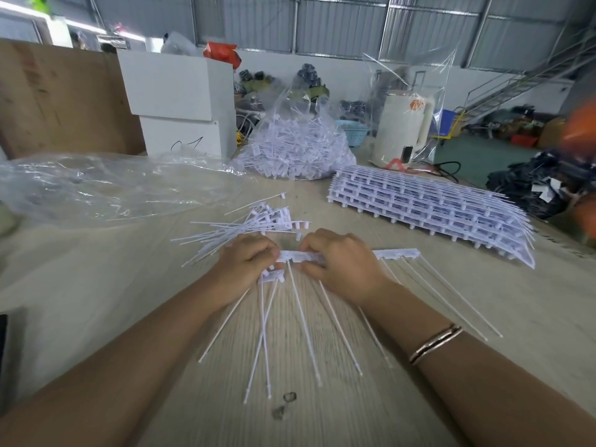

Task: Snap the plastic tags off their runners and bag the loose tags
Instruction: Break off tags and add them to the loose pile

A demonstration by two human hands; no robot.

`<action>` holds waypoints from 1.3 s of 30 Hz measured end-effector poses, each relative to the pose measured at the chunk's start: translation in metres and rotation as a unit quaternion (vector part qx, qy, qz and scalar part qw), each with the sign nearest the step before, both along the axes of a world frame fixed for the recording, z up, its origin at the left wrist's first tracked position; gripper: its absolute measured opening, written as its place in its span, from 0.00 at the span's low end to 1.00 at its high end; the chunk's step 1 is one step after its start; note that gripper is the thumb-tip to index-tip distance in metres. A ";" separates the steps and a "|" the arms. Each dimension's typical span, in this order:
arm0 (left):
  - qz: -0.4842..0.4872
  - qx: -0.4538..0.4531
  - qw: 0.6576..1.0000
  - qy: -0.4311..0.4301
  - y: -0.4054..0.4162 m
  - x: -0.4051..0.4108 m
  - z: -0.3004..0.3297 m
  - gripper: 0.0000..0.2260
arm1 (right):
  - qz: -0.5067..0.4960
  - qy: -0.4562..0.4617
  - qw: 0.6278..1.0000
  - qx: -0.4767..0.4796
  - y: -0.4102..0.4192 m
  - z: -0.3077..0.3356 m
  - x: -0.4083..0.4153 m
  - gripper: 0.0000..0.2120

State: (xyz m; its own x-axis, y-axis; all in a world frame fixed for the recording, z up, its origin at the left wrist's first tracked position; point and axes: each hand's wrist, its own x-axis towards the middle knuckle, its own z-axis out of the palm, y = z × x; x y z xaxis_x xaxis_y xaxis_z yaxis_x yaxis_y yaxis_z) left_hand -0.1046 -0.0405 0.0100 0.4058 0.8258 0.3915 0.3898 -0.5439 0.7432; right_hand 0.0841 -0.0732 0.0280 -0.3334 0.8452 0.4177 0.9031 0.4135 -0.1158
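Note:
A white plastic runner (pixel 396 253) lies across the table in front of me, with long thin tag tails fanning toward me. My left hand (pixel 248 262) pinches tags (pixel 272 277) at the runner's left end. My right hand (pixel 342 264) grips the runner's middle from above. A loose pile of snapped tags (pixel 245 227) lies just beyond my left hand. A clear bag full of loose tags (pixel 293 146) stands further back. A stack of uncut runner sheets (pixel 432 211) sits to the right.
An empty crumpled clear bag (pixel 106 185) lies at the left. White boxes (pixel 180 101) stand behind it, and a white kettle (pixel 403 127) inside a plastic bag stands at the back right. The table's right edge runs beside the sheet stack.

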 end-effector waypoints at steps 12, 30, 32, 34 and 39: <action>-0.007 0.006 1.000 0.012 -0.004 0.000 0.001 0.12 | 0.086 0.244 0.959 -0.114 0.002 -0.004 0.004 0.14; -0.139 -0.268 0.912 -0.278 -0.014 -0.004 0.012 0.15 | 0.160 0.436 0.863 -0.201 -0.005 -0.004 -0.022 0.12; -0.156 -0.280 0.905 -0.279 -0.012 -0.005 0.012 0.15 | 0.173 0.431 0.862 -0.202 -0.005 -0.005 -0.021 0.12; -0.165 -0.292 0.899 -0.283 -0.010 -0.006 0.011 0.13 | 0.185 0.438 0.855 -0.208 -0.005 -0.006 -0.021 0.12; -0.187 -0.315 0.877 -0.310 -0.007 -0.006 0.008 0.11 | 0.200 0.419 0.864 -0.194 -0.006 -0.009 -0.020 0.11</action>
